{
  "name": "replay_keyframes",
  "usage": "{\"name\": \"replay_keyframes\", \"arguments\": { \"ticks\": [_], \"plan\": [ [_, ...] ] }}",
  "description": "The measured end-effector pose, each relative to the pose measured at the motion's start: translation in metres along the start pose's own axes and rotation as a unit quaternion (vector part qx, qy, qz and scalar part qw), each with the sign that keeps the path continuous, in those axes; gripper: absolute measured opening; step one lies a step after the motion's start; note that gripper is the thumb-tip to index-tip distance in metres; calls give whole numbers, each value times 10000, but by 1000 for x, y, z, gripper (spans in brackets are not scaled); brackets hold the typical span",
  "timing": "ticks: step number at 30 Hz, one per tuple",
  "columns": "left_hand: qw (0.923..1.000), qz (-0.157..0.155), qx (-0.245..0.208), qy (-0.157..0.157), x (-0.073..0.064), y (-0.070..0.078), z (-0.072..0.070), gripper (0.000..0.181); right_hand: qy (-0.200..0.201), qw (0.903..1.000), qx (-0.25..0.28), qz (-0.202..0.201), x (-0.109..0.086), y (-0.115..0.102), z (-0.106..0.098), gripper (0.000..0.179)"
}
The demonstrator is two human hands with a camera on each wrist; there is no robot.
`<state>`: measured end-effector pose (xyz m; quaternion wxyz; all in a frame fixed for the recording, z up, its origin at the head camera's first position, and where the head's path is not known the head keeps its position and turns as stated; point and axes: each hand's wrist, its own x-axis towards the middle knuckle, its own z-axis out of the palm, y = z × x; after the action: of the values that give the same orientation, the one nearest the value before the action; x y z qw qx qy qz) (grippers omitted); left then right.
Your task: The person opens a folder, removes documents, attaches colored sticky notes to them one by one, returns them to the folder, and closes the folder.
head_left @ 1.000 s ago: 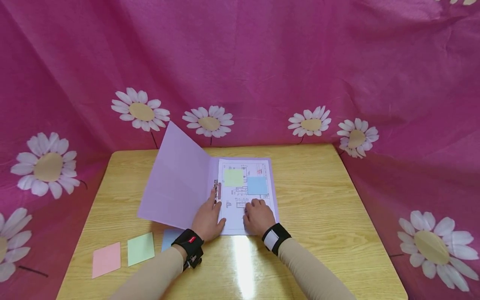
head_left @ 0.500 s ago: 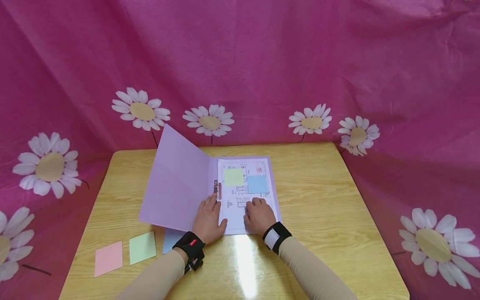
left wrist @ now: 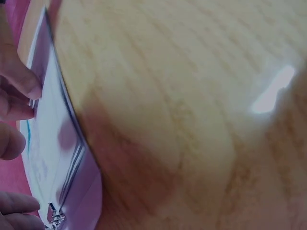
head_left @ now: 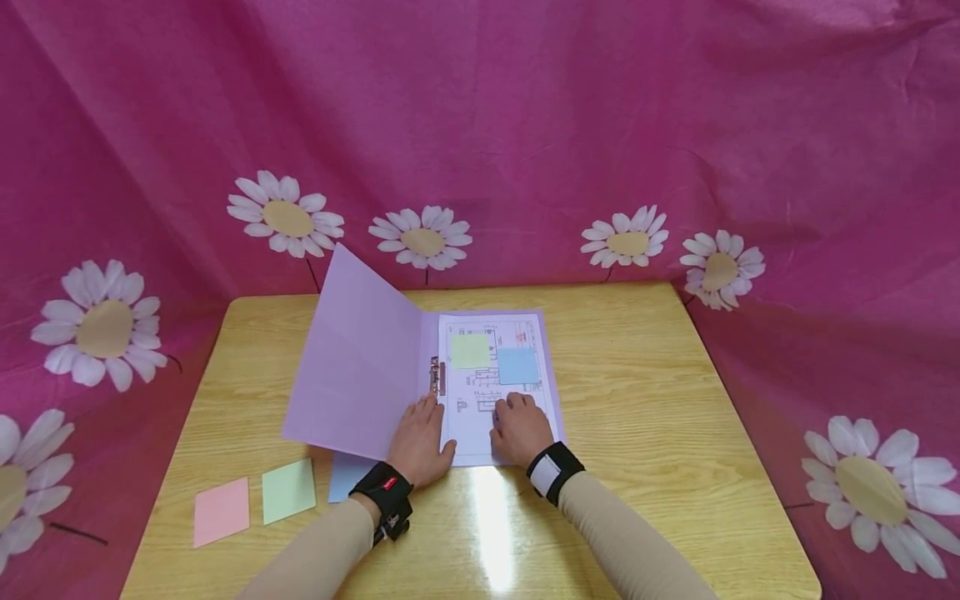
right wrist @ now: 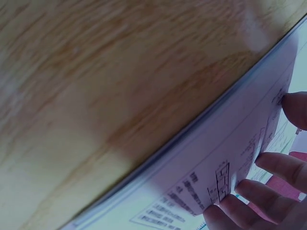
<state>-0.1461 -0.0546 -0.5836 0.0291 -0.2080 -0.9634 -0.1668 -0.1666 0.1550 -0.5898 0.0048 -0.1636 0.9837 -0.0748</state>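
A purple folder (head_left: pixel 360 358) lies open on the table, its cover tilted up on the left. Inside is a stack of white sheets (head_left: pixel 468 446) printed with drawings, carrying a yellow-green sticky note (head_left: pixel 470 351) and a blue sticky note (head_left: pixel 517 366). My left hand (head_left: pixel 420 442) rests flat by the folder's spine, straight fingers just below the metal clip (head_left: pixel 435 375) and thumb on the sheets. My right hand (head_left: pixel 521 429) rests on the lower right of the top sheet; in the right wrist view its spread, slightly bent fingertips (right wrist: pixel 247 187) touch the paper.
On the wooden table (head_left: pixel 637 375), to the left, lie a pink square (head_left: pixel 222 512) and a green square (head_left: pixel 288 492) of paper. A blue one (head_left: pixel 343 477) sits partly under the folder cover and left wrist. A magenta flowered cloth (head_left: pixel 525 150) hangs behind.
My left fingers have drawn back from the clip toward me, the index finger no longer stretched along it. My right hand stays at the same spot on the sheet.
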Motion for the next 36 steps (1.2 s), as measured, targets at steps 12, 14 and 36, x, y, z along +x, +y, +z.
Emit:
{"name": "replay_keyframes", "arguments": {
  "ticks": [12, 14, 36],
  "plan": [
    [9998, -29, -117, -185, -2, 4, 9, 55, -139, 9998, -1, 111, 1, 0, 2, 27],
    [9998, 53, -50, -203, -4, 3, 10, 55, -136, 9998, 13, 127, 1, -1, 2, 26],
    [9978, -95, 289, -583, 0, 1, 12, 56, -238, 9994, 119, 206, 0, 2, 1, 27]
  ]
}}
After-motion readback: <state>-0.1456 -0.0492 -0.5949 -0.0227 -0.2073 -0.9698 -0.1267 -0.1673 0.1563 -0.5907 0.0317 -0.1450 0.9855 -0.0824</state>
